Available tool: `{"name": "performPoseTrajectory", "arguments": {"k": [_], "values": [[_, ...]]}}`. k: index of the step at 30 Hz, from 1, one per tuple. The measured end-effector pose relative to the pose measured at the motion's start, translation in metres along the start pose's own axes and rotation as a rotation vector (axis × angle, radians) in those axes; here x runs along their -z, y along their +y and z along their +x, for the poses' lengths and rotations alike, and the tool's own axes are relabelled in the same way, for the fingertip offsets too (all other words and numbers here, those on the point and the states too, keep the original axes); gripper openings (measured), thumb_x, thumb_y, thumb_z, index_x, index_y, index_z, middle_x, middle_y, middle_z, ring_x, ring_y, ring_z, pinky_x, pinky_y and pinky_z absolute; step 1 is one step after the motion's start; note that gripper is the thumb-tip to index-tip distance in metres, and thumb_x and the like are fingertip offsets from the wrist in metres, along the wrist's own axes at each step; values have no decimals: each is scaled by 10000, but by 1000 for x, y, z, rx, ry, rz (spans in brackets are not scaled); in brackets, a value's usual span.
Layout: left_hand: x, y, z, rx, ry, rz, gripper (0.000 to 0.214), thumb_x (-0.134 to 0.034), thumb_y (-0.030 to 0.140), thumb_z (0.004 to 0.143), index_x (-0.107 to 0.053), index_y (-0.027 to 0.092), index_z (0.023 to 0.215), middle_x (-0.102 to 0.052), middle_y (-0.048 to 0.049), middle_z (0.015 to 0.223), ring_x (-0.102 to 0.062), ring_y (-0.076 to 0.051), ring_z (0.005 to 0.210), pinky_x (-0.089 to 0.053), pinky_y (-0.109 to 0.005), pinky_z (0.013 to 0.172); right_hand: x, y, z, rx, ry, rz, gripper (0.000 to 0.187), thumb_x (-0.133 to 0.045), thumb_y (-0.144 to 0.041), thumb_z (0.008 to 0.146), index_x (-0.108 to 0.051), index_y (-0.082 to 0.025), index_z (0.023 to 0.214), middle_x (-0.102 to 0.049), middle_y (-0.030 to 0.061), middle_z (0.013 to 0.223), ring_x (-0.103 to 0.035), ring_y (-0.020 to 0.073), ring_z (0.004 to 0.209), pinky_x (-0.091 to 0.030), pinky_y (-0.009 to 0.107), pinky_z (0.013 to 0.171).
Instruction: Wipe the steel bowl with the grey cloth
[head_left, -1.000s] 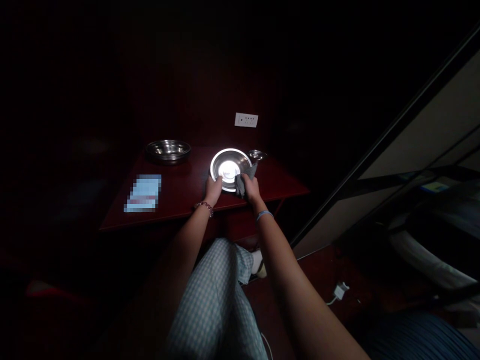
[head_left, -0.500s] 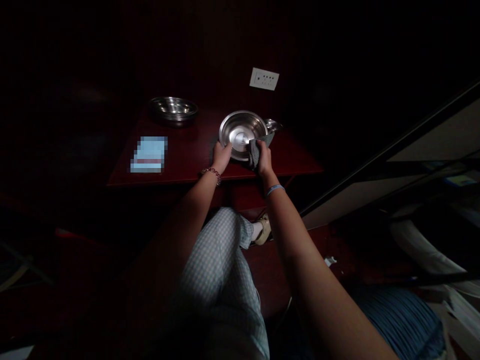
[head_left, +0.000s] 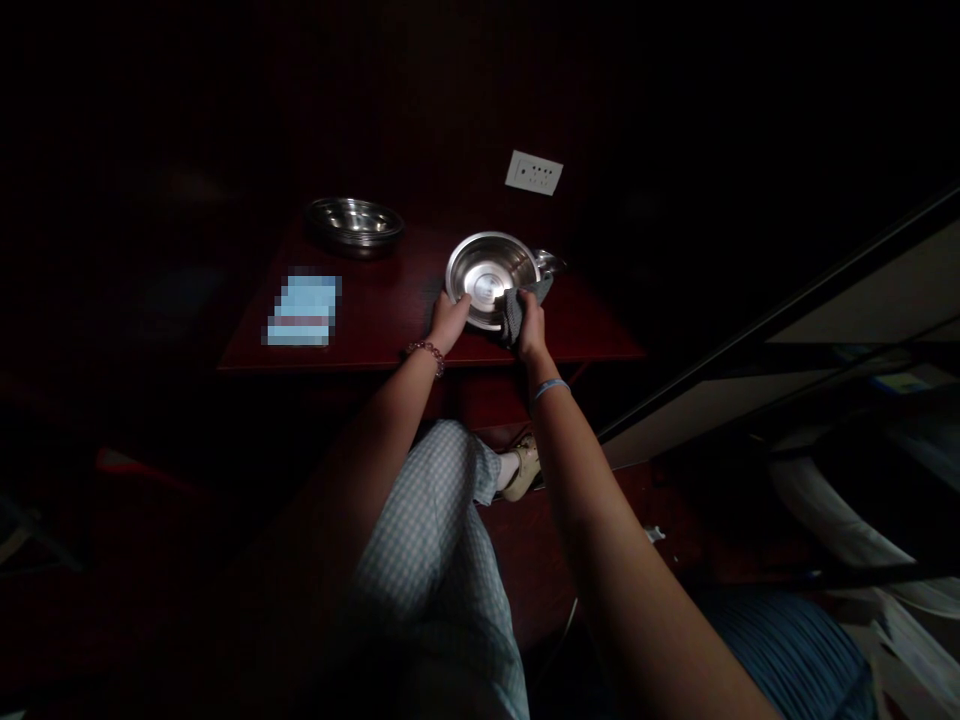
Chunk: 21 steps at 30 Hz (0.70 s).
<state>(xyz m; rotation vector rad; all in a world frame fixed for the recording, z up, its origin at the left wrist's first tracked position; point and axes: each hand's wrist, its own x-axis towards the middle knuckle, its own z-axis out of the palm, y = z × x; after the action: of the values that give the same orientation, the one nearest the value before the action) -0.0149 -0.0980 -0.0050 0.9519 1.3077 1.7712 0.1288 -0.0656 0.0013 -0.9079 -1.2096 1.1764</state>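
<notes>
A shiny steel bowl (head_left: 487, 285) is tilted toward me above the dark red table (head_left: 390, 310). My left hand (head_left: 451, 322) grips its near left rim, thumb on the inside. Closed around a grey cloth (head_left: 513, 314), my right hand (head_left: 532, 327) presses it over the bowl's near right rim. Part of the cloth spreads along the rim; the fingers under the bowl are hidden. Just behind the bowl on the right, another shiny metal piece (head_left: 550, 262) shows in part, and its kind I cannot make out.
Stacked steel bowls (head_left: 356, 228) stand at the table's back left. Nearer lies a blurred-out pale blue item (head_left: 304, 310). A white socket plate (head_left: 534, 173) is on the wall behind. My legs (head_left: 416, 510) are below the table edge, and a dark blue ribbed object (head_left: 787, 650) sits low on the right.
The view has shifted slightly, so the table things appear a little lower and to the right. Both hands keep their hold on the bowl and cloth.
</notes>
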Motion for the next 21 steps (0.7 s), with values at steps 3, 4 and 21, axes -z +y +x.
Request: {"name": "performPoseTrajectory", "arguments": {"k": [3,4,21], "values": [[0,2,-1,16,-16,-25,289,-702,184,800,-641,130,1077,-745,-135,1115,-688,-266,1178,-493,-399,1104,-1,-1,-2,-30,33,13,448,-626,-605,869,-646,-158,882,-628,-4,721,-611,155,730,-491,265,681],[0,3,-1,21,-15,-31,291,-692,177,804,-639,129,1087,-745,-133,1116,-688,-260,1173,-493,-394,1102,-2,-2,-2,-39,40,17,444,-627,-601,865,-645,-158,877,-626,-6,715,-608,153,720,-485,263,671],[0,8,-11,58,17,-97,222,-658,152,812,-667,153,1034,-768,-86,1055,-694,-228,1111,-486,-389,1103,-1,-2,-5,-2,77,53,383,-695,-552,746,-680,-176,821,-673,2,721,-645,190,784,-498,263,697]]}}
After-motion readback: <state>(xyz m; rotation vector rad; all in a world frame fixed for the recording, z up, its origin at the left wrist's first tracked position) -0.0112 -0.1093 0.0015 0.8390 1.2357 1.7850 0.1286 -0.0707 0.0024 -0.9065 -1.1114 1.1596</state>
